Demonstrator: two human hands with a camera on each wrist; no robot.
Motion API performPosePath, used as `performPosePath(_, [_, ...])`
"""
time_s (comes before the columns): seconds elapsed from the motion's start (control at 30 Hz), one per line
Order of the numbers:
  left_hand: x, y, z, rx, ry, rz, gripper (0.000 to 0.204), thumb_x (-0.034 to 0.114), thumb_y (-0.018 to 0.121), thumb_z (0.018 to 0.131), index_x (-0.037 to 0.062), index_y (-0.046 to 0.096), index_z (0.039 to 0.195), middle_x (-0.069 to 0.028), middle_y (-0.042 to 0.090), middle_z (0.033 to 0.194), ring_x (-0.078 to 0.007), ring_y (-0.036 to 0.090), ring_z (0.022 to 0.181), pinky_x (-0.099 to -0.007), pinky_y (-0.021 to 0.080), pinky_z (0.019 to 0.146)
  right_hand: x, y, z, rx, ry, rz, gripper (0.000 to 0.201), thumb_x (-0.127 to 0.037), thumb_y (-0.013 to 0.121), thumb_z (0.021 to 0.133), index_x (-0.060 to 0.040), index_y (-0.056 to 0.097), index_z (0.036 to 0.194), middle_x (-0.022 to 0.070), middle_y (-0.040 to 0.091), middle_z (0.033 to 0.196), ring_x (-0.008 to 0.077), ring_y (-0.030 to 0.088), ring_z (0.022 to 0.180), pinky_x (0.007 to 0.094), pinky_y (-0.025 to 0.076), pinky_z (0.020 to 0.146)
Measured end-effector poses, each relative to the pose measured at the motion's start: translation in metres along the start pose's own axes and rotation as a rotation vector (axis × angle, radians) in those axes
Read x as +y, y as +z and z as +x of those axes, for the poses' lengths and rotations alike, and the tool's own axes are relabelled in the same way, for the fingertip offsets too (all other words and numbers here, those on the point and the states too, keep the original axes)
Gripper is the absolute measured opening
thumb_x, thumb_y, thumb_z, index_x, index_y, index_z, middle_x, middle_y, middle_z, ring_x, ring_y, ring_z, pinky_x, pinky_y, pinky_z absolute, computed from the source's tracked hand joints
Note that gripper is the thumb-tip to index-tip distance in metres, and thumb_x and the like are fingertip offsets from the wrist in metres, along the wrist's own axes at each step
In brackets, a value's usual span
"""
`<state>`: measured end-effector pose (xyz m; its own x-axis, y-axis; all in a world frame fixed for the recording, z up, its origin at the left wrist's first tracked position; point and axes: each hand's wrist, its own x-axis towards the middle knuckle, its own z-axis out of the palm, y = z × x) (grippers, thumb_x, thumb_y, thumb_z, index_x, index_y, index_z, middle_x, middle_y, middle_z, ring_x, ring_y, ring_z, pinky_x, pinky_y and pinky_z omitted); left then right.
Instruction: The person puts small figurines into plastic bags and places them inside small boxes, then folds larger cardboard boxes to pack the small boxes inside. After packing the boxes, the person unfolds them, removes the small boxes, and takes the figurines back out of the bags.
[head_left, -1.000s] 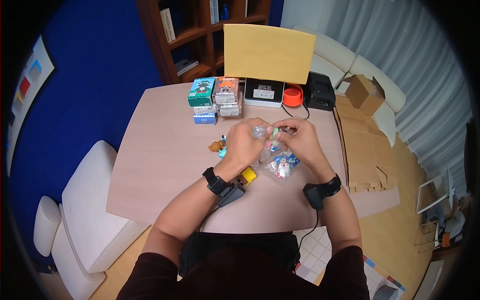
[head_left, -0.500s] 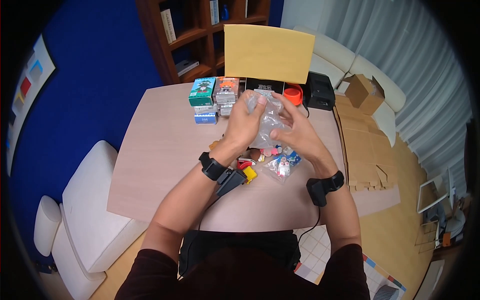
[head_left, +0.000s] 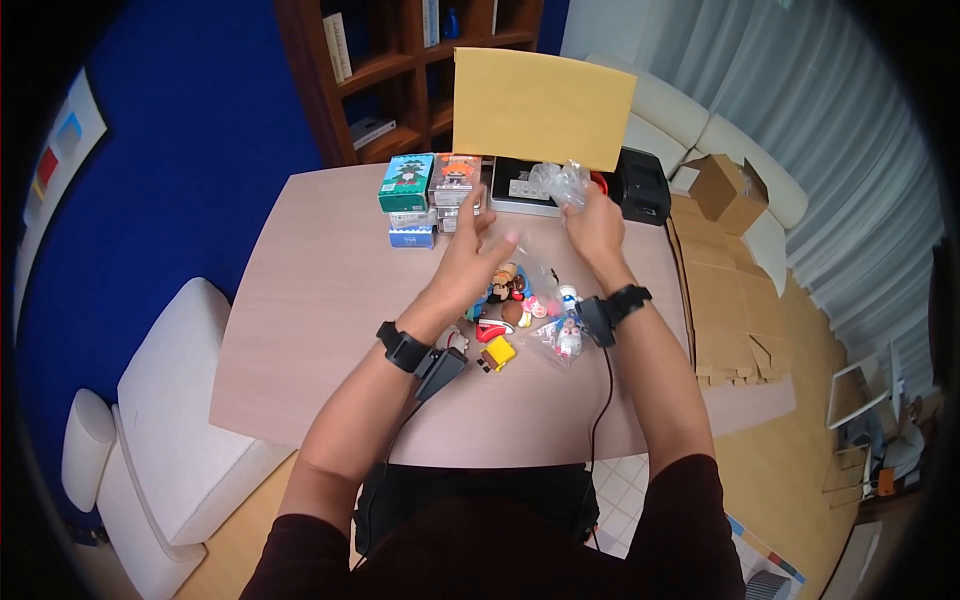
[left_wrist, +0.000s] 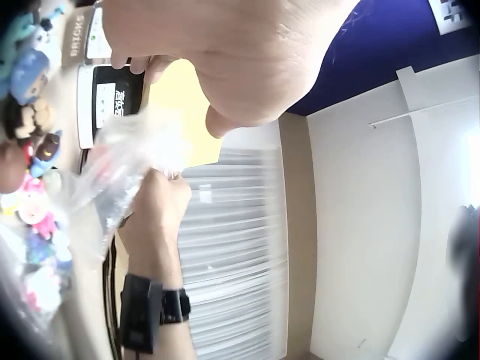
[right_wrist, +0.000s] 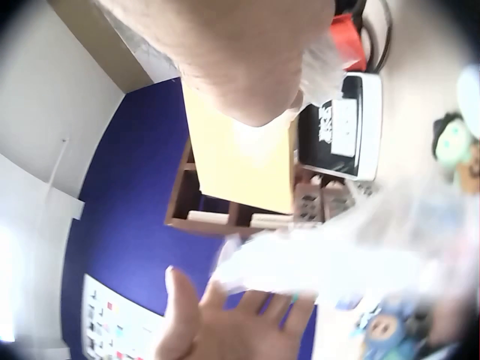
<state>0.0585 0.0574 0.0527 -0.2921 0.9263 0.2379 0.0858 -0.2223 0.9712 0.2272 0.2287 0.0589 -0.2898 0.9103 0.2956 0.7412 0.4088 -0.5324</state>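
Observation:
My right hand (head_left: 597, 232) grips a crumpled clear plastic bag (head_left: 560, 184) above the far part of the table. My left hand (head_left: 468, 262) is raised with fingers spread and thumb apart, holding nothing. Between the hands, more clear plastic (left_wrist: 112, 172) shows blurred in both wrist views. Below them lies a cluster of small toy figures, including a yellow block-shaped figure (head_left: 497, 351), a red-and-white piece (head_left: 493, 329) and a pink figure (head_left: 533, 308). A white figure in a clear bag (head_left: 567, 338) lies at the cluster's right, partly behind the right wrist's camera.
Small toy boxes (head_left: 406, 184) are stacked at the back left. Beside them stand a black-and-white box (head_left: 522, 190), a large yellow sheet (head_left: 543, 108) and a black device (head_left: 643, 187). Flattened cardboard (head_left: 733, 300) runs along the right edge, with an open carton (head_left: 727, 190) beyond.
Both hands worked at clear plastic over the figures, then lifted a bag toward the back. Now my left hand has let go, and the right has carried the crumpled bag rightward.

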Motion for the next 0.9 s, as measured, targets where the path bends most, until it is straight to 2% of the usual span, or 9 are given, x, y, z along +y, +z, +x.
performPosePath(0.17, [-0.007, -0.006, -0.017, -0.085, 0.213, 0.562, 0.074, 0.023, 0.075, 0.098, 0.0122, 0.04, 0.163, -0.0276, 0.055, 0.147, -0.0357, 0.06, 0.129, -0.0445, 0.052, 0.107, 0.046, 0.053, 0.013, -0.296, -0.413, -0.047, 0.082, -0.023, 0.084, 0.082, -0.0001, 0.049, 0.153, 0.0292, 0.061, 0.144, 0.0431, 0.059, 0.136, 0.0496, 0.047, 0.114])
performPosePath(0.4, [-0.007, 0.003, -0.002, -0.23, 0.186, 0.602, 0.036, 0.018, 0.075, 0.098, 0.0011, 0.066, 0.128, -0.0202, 0.071, 0.117, -0.0224, 0.072, 0.101, -0.0371, 0.057, 0.081, 0.056, -0.014, -0.022, -0.268, -0.53, 0.025, 0.102, -0.02, 0.089, 0.076, -0.001, 0.037, 0.162, 0.0266, 0.045, 0.162, 0.0417, 0.044, 0.15, 0.0451, 0.037, 0.124])
performPosePath(0.47, [-0.014, 0.01, 0.012, -0.08, 0.021, 0.427, 0.024, 0.015, 0.073, 0.1, -0.0003, 0.067, 0.118, -0.015, 0.074, 0.103, -0.0164, 0.073, 0.086, -0.0336, 0.056, 0.072, 0.068, -0.027, -0.034, -0.306, -0.503, 0.072, 0.101, -0.014, 0.087, 0.076, -0.0023, 0.036, 0.163, 0.0247, 0.046, 0.162, 0.0401, 0.044, 0.151, 0.0436, 0.036, 0.125])
performPosePath(0.5, [-0.016, 0.013, 0.021, 0.016, -0.023, 0.344, 0.034, 0.018, 0.075, 0.096, 0.001, 0.067, 0.124, -0.0161, 0.075, 0.088, -0.0307, 0.074, 0.076, -0.0408, 0.056, 0.071, 0.073, -0.03, -0.039, -0.348, -0.481, 0.121, 0.101, -0.008, 0.085, 0.077, -0.0036, 0.035, 0.164, 0.0228, 0.048, 0.162, 0.0384, 0.043, 0.152, 0.042, 0.035, 0.126])
performPosePath(0.53, [-0.018, 0.018, 0.029, 0.009, -0.024, 0.343, 0.034, 0.018, 0.075, 0.096, 0.001, 0.067, 0.124, -0.0161, 0.075, 0.088, -0.0307, 0.074, 0.076, -0.0408, 0.056, 0.071, 0.077, -0.03, -0.043, -0.347, -0.474, 0.121, 0.101, -0.008, 0.085, 0.077, -0.0036, 0.035, 0.164, 0.0228, 0.048, 0.162, 0.0384, 0.043, 0.152, 0.042, 0.035, 0.126])
performPosePath(0.67, [-0.022, 0.034, 0.053, 0.097, 0.078, 0.135, 0.052, 0.01, 0.074, 0.095, -0.0073, 0.057, 0.141, -0.0247, 0.075, 0.119, -0.0283, 0.077, 0.106, -0.0371, 0.059, 0.091, 0.077, -0.035, -0.052, -0.373, -0.438, 0.175, 0.098, -0.002, 0.079, 0.081, -0.0064, 0.031, 0.166, 0.0215, 0.045, 0.165, 0.0378, 0.041, 0.154, 0.0415, 0.033, 0.128])
performPosePath(0.77, [-0.022, 0.042, 0.053, 0.039, 0.047, 0.218, 0.063, 0.007, 0.069, 0.099, -0.0051, 0.043, 0.155, -0.0276, 0.055, 0.151, -0.0315, 0.064, 0.131, -0.039, 0.053, 0.107, 0.078, -0.034, -0.051, -0.378, -0.461, 0.168, 0.093, -0.003, 0.075, 0.084, -0.0052, 0.032, 0.166, 0.0215, 0.04, 0.168, 0.0389, 0.039, 0.155, 0.0417, 0.033, 0.128])
performPosePath(0.83, [-0.018, 0.044, 0.05, 0.055, 0.472, 0.582, 0.08, 0.007, 0.071, 0.097, 0.0061, 0.032, 0.166, -0.0325, 0.038, 0.163, -0.0444, 0.045, 0.149, -0.0479, 0.041, 0.12, 0.08, -0.029, -0.046, -0.386, -0.464, 0.17, 0.089, -0.006, 0.074, 0.085, -0.0035, 0.033, 0.165, 0.022, 0.036, 0.17, 0.0397, 0.037, 0.156, 0.0421, 0.033, 0.128])
performPosePath(0.9, [-0.013, 0.048, 0.047, -0.056, 0.557, 0.77, 0.078, 0.01, 0.073, 0.096, 0.0119, 0.037, 0.164, -0.0321, 0.039, 0.162, -0.0482, 0.04, 0.151, -0.0515, 0.038, 0.122, 0.082, -0.022, -0.042, -0.392, -0.526, 0.165, 0.079, -0.005, 0.07, 0.086, -0.0018, 0.04, 0.16, 0.0243, 0.048, 0.161, 0.0419, 0.048, 0.147, 0.0439, 0.041, 0.122])
